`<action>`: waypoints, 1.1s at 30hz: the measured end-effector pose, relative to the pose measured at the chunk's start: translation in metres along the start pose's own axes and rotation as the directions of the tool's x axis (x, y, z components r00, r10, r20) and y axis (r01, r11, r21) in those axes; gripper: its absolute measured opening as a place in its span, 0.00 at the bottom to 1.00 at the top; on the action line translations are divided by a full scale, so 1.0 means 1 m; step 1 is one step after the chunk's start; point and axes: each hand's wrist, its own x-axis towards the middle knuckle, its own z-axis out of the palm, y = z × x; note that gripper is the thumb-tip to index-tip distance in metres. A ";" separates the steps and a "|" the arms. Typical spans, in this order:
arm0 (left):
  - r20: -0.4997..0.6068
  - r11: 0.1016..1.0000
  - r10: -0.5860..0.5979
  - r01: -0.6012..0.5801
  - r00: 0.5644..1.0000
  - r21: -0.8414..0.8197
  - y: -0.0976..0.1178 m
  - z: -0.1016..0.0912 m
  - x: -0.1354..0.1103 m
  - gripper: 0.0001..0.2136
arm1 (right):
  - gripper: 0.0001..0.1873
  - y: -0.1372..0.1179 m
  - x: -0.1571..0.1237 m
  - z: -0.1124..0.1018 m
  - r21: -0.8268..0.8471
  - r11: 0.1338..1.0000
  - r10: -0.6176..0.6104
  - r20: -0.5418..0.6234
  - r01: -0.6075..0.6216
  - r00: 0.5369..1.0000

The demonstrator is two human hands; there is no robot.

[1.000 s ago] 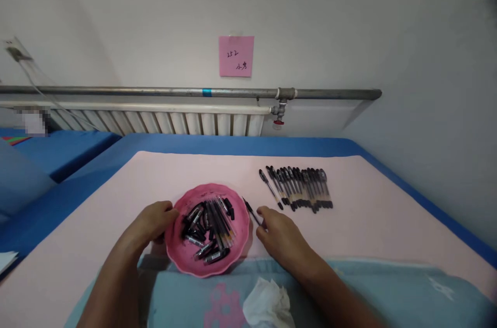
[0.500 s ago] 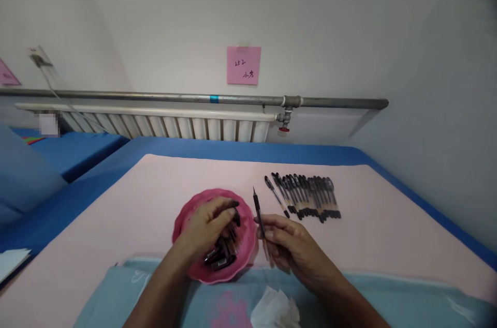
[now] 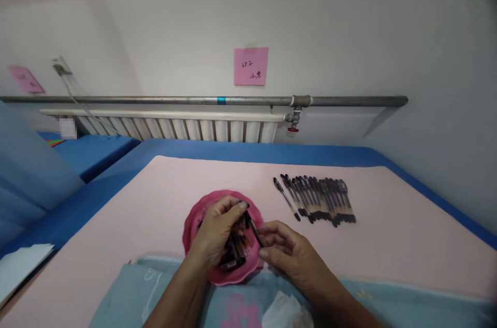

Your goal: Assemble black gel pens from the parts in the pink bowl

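Note:
A black pen (image 3: 255,233) slants between my two hands over the right side of a pink scalloped bowl (image 3: 189,219). My right hand (image 3: 289,253) pinches the pen's lower end. My left hand (image 3: 219,227) is closed at the upper end, with a black pen cap (image 3: 246,206) between thumb and fingertips, partly hidden by them. Inside the bowl lie several dark caps and pen parts (image 3: 235,253), half covered by my left hand and wrist. To the right, a row of capped black pens (image 3: 320,198) lies on the pink table cover.
A crumpled white tissue (image 3: 287,311) rests on the blue cloth (image 3: 155,276) at the front edge. White paper (image 3: 25,268) lies at the far left. Behind the pink-covered table (image 3: 202,175) are a radiator (image 3: 217,129), a metal pipe (image 3: 166,101) and a wall note (image 3: 250,66).
The pen was upright in my right hand with its tip bare. Now it tilts left, its upper end meeting the cap in my left hand. The view has shifted slightly left.

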 end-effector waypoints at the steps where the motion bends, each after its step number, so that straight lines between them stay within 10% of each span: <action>1: -0.001 1.000 0.003 -0.003 1.000 -0.014 0.001 -0.001 0.000 0.12 | 0.14 0.001 0.000 0.000 -0.008 1.000 -0.011 -0.011 0.011 1.000; 18: 0.049 0.988 -0.079 0.085 0.996 -0.127 0.002 -0.005 0.002 0.12 | 0.12 -0.006 -0.006 0.002 0.218 0.961 0.138 0.157 -0.170 0.978; 33: -0.099 0.951 0.046 -0.013 0.994 0.310 0.026 -0.054 0.008 0.10 | 0.09 -0.014 0.002 -0.011 0.322 0.942 0.158 -0.181 -0.093 0.971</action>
